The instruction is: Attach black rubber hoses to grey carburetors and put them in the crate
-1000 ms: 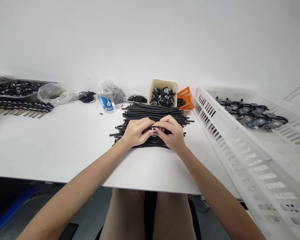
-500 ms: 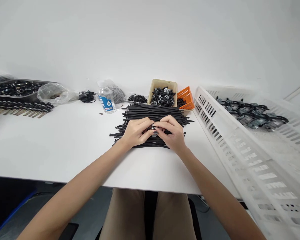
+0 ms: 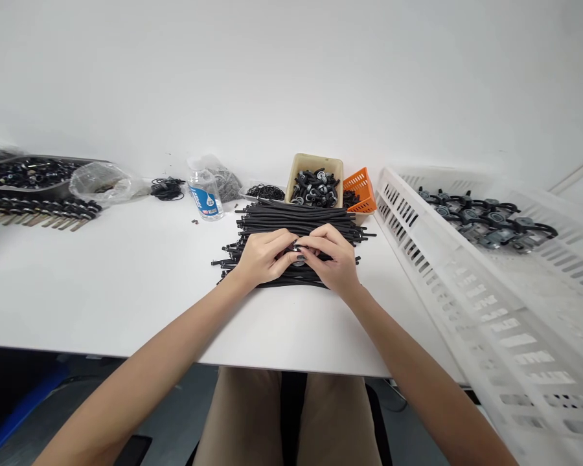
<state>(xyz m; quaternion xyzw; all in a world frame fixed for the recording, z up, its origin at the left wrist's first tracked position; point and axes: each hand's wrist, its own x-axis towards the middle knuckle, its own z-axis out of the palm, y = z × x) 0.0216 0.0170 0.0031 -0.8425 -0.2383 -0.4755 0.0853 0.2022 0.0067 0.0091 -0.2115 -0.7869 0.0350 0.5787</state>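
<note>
My left hand [image 3: 269, 255] and my right hand [image 3: 331, 256] meet fingertip to fingertip above a pile of black tubes [image 3: 296, 217] on the white table. Both are closed in a pinch around a small part [image 3: 298, 261] with a round, silvery or clear edge; the fingers hide most of it, so I cannot make out its kind. Behind the pile stands a cream bin [image 3: 315, 160] holding black pieces with round metallic ends [image 3: 315, 188]. An orange basket [image 3: 364, 188] with small black parts leans beside that bin.
To the right, a large white slotted crate [image 3: 432, 259] holds several dark assemblies with round bodies [image 3: 495, 220]. A bottle [image 3: 205, 197] with a blue label stands left of the pile. Farther left are a black cord bundle [image 3: 168, 188], a plastic bag [image 3: 102, 182] and a metal tray [image 3: 48, 188] of dark parts.
The hands keep the same pinch at almost the same spot. The whole view has shifted very slightly.
</note>
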